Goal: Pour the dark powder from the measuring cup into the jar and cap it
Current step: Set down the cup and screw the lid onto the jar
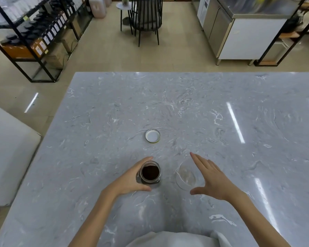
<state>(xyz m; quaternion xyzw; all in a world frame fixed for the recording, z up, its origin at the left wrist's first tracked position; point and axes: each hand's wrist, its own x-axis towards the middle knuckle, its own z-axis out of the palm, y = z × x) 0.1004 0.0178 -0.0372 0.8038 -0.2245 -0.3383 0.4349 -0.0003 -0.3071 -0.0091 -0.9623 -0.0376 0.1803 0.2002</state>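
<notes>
A small glass jar with dark powder inside stands uncapped on the marble table. My left hand wraps around its left side and holds it. To its right stands a clear measuring cup, upright, with only faint residue inside. My right hand hovers just right of the cup, fingers spread, not gripping it. The round lid lies flat, white inner side up, farther back on the table, apart from both hands.
A white cushioned seat sits beyond the table's left edge. Past the far edge are a black chair, black shelves with bottles and a steel cabinet. White cloth lies at the near edge.
</notes>
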